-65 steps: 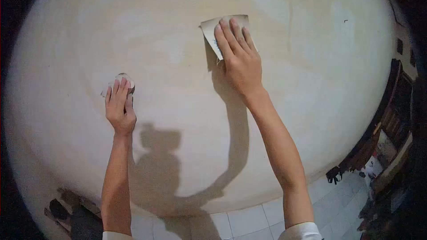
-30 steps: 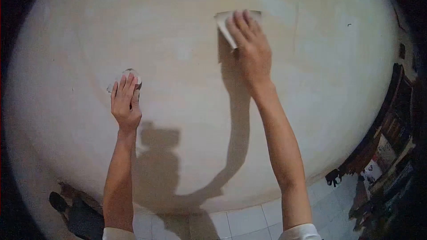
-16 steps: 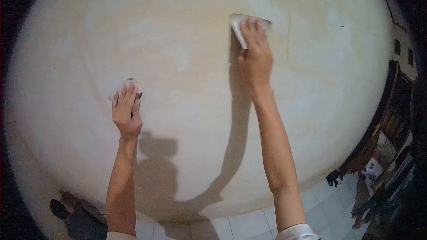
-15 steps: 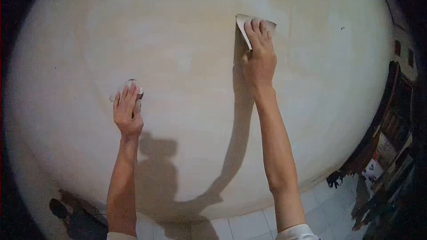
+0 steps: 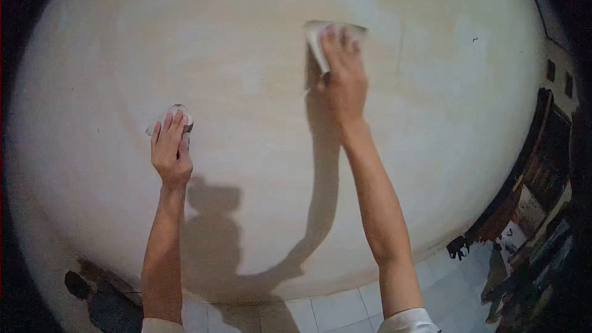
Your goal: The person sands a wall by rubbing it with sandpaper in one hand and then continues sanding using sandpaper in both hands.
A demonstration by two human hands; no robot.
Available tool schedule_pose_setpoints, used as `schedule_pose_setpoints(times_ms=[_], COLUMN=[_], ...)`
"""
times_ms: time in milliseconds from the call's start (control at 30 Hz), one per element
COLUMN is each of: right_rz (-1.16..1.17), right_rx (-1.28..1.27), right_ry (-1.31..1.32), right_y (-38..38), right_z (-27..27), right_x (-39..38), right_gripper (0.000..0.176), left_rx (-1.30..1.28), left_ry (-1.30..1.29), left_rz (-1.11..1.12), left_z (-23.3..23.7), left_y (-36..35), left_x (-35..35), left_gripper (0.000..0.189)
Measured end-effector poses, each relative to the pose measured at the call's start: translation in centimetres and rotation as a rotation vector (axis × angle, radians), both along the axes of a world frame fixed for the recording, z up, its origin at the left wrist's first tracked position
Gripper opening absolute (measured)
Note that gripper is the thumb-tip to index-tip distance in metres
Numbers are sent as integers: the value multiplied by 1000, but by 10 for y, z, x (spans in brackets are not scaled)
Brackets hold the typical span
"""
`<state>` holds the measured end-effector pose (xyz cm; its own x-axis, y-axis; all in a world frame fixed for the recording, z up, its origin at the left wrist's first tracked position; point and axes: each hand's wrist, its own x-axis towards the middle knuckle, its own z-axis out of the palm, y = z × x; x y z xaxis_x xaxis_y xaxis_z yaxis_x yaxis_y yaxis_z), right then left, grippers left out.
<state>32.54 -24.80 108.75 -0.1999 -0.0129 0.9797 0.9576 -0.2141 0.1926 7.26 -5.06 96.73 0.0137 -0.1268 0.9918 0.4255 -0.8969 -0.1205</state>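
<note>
Right hand [image 5: 342,80] is raised high on the wall [image 5: 234,43]. Its fingers lie stretched close together over a sheet of sandpaper [image 5: 316,36], with the thumb at the sheet's lower edge, so the sheet is pinned flat to the plaster; its pale top corners show above the fingertips. The sheet is blurred. Left hand [image 5: 169,151] sits lower and well apart to the left, fingers likewise extended and pressed over a small crumpled pad [image 5: 164,115], which shows just past the fingertips, against the wall. Both forearms are bare, with white sleeve [image 5: 407,324] cuffs at the bottom edge. Nothing stands between either hand and the wall. The surface is pale cream plaster, unevenly toned, with a faint vertical line [image 5: 401,55] just right of the upper hand and a small dark mark [image 5: 475,40] further right. Arm and head shadows [image 5: 213,222] fall across its lower part. White floor tiles [image 5: 336,311] meet the wall base; a dark damaged patch [image 5: 98,299] lies lower left. Dark clutter [image 5: 536,191] stands at the right, too dim to identify; any print on it is illegible.
</note>
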Motion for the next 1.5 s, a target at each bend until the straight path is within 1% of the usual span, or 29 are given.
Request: schedule_pose_setpoints(times_ms=[67,133,200,233,267,333,367,400,467,500,600,633,667,733,833,867,933,1000,1067,1133,1167,1233,1267,1333,1367,1400,1467,1500], right_rz=[18,21,9,-5,2,-157,-209,-208,-62,-109,-47,-74,-69,-184,-172,-171,-29,-30,-29,-103,-98,-195,-193,-107,-132,-60,-30,-63], right_rx=[-124,-141,-83,3,3,100,132,122,2,-63,-89,-26,-28,172,173,167,-88,-107,-134,27,22,41,33,-56,-156,-167,-197,-144], right_ry=[-205,-234,-49,6,3,77,77,69,-50,-149,-180,-119,-121,60,67,68,-199,-207,-226,-32,-38,25,23,-69,-134,-205,-241,-173], right_y=[9,6,-13,-19,-21,-23,-15,-8,5,13,11,8,2,-7,10,19,32,30,20,0,0,-3,0,10,19,24,16,10], right_z=[-11,-11,-6,-4,-1,5,4,3,2,4,12,17,22,32,27,20,7,3,2,5,3,0,-4,-16,-24,-29,-22,-16], right_x=[-4,-1,13,23,31,36,33,26,6,-4,-7,4,14,23,6,-7,-33,-27,-15,5,8,8,5,-14,-20,-30,-21,-10], right_gripper=[59,57,57,59,59,61,65,65,66,67,63,61,61,59,56,56,56,58,60,62,62,63,63,61,59,58,61,63], left_rx=[-4,5,33,36,25,8,9,10,0,6,-1,-2,-3,-5,-28,-16,-1,22,22,12,17,14,28,34,39,48,55,50], left_ry=[8,15,-4,-7,-10,-16,-18,-18,-21,-16,-4,-4,4,9,1,2,7,-15,-14,-19,-16,-16,-18,-18,-23,-28,-22,-25], left_rz=[9,24,18,23,14,9,12,12,9,8,27,32,33,38,12,3,-7,8,9,16,23,32,30,27,17,9,15,20], left_z=[-1,1,0,1,1,1,1,0,0,0,1,0,-2,-1,1,1,-1,0,0,0,0,0,1,1,1,2,2,3], left_y=[-1,0,1,0,-3,-3,-3,-2,0,1,0,1,2,3,1,1,0,5,4,1,0,-1,0,0,1,1,-1,-1], left_x=[0,1,2,2,3,1,1,2,3,2,2,1,0,0,1,0,0,1,1,1,1,-1,-1,0,1,1,0,0], left_gripper=[33,33,32,32,32,32,33,34,36,37,39,39,35,32,32,32,32,36,35,35,35,35,35,35,34,34,34,33])
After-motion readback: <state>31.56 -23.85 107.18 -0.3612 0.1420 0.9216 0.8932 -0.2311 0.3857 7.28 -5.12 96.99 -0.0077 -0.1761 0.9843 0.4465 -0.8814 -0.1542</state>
